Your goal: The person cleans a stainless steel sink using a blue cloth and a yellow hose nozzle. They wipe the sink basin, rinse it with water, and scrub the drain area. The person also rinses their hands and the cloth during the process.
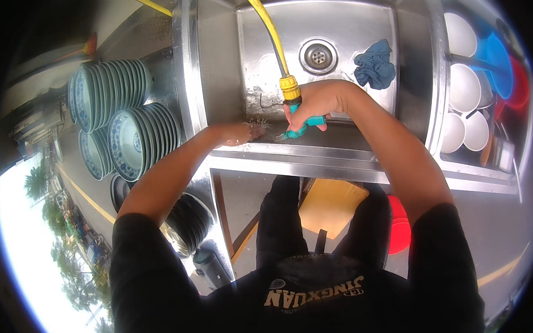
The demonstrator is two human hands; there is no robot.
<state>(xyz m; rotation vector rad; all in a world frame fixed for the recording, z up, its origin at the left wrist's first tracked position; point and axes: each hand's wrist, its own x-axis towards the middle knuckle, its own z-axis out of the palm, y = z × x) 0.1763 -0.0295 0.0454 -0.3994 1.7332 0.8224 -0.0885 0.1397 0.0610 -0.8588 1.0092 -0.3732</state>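
Note:
My right hand (317, 102) grips a teal hose spray nozzle (297, 130) over the front of a stainless steel sink (279, 41). A yellow hose (265, 21) runs into it through a yellow connector (289, 88). Water comes from the nozzle's tip, which points left. Just beyond that tip is my left hand (242, 133), wet and blurred, near the sink's front left corner. Nothing shows in it, but splashing water and blur hide how its fingers are set. A crumpled blue cloth (375, 65) lies on the sink floor, right of the drain strainer (318, 57).
Stacks of blue-patterned plates (127, 143) stand on edge to the left, with dark plates (189, 223) nearer me. White bowls (463, 86) and a blue plastic container (499, 67) sit right of the sink. Below the front rim are a yellowish board (333, 203) and a red tub (399, 234).

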